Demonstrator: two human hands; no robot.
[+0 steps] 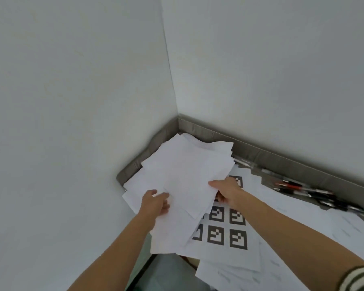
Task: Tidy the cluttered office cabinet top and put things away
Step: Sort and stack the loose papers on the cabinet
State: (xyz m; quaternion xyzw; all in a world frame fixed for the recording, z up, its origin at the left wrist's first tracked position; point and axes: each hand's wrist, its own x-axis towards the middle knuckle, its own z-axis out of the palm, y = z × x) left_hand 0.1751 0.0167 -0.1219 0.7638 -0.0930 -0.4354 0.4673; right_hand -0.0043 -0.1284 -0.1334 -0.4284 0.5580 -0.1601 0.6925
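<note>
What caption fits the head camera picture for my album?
Left hand and right hand hold a loose pile of white papers near scattered pens.

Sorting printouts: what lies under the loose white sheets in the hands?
Beneath the loose white sheets, held by the left hand and right hand, a marker sheet with black squares partly shows. Its upper-left part and anything else underneath are covered.

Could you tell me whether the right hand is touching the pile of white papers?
Touching. The head view shows the right hand gripping the edge of the white papers, its thumb lying on top of the sheets.
</note>
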